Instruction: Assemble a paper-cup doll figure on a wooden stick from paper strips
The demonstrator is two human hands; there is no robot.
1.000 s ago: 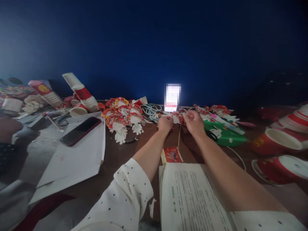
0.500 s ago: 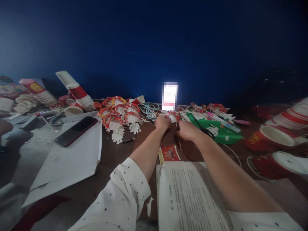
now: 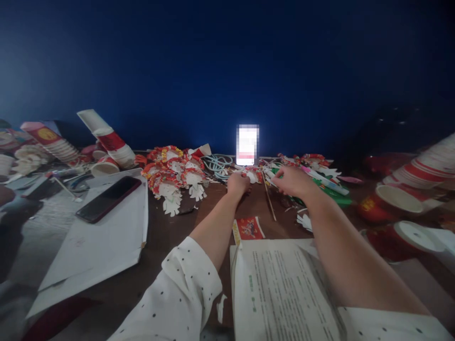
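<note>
My left hand point(image 3: 237, 184) is closed at the far middle of the brown table, gripping the edge of a small red-and-white paper craft point(image 3: 253, 175). My right hand point(image 3: 293, 181) is over the right-hand clutter, thumb and fingers curled together by some white scraps; whatever lies between the fingertips is too small to make out. Between the hands a thin wooden stick point(image 3: 269, 196) slants across the table. Green paper point(image 3: 343, 198) with a pen point(image 3: 329, 183) on it shows beyond my right wrist. White cut paper point(image 3: 304, 221) lies under the right forearm.
A lit phone point(image 3: 248, 144) stands against the blue wall. Finished-looking red-and-white paper crafts point(image 3: 174, 173) are piled left. Paper cups point(image 3: 398, 199) crowd the right, more cups point(image 3: 112, 139) the left. An open book point(image 3: 280, 284), red card point(image 3: 250, 228) and dark phone point(image 3: 108, 199) lie nearer.
My right hand has moved right and away from the stick, which now lies free on the table. My left hand stays at the paper craft. The view has shifted slightly.
</note>
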